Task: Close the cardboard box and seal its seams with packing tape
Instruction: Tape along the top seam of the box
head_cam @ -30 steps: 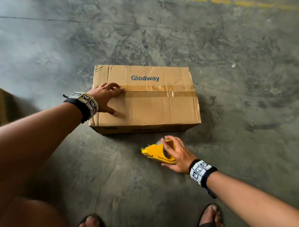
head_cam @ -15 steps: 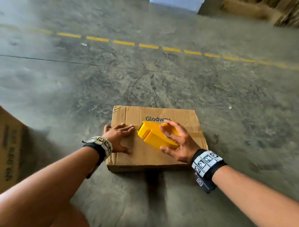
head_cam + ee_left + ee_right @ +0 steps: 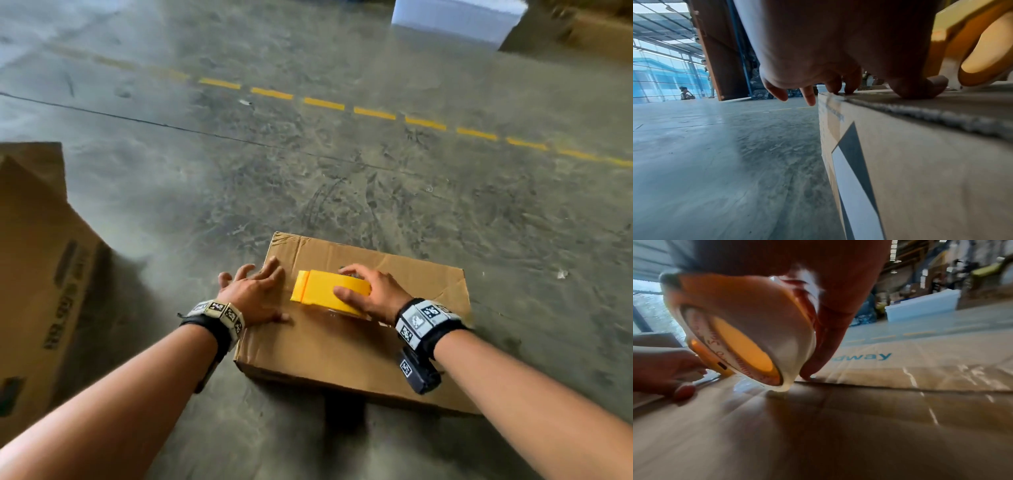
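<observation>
A closed brown cardboard box [image 3: 329,346] printed "Glodway" lies on the concrete floor, with clear tape along its middle seam [image 3: 920,379]. My right hand [image 3: 373,294] grips a yellow tape dispenser [image 3: 322,289] and holds it down on the box top near the left end; its tape roll [image 3: 748,350] touches the cardboard. My left hand [image 3: 253,294] presses flat on the box's left edge with fingers spread, two fingertips [image 3: 807,97] hanging over the side. The box's left side [image 3: 920,178] fills the left wrist view, and the dispenser [image 3: 972,53] shows at upper right there.
A second, larger cardboard box [image 3: 37,274] stands at the left. A dashed yellow line [image 3: 376,113] crosses the floor beyond the box. A white block [image 3: 452,20] and stacked cardboard [image 3: 596,31] sit at the far back right. A person [image 3: 685,94] sits far off.
My right hand lifted the yellow dispenser from the floor in front of the box onto the box top, then lowered it toward the left end. The left hand stayed on the left edge.
</observation>
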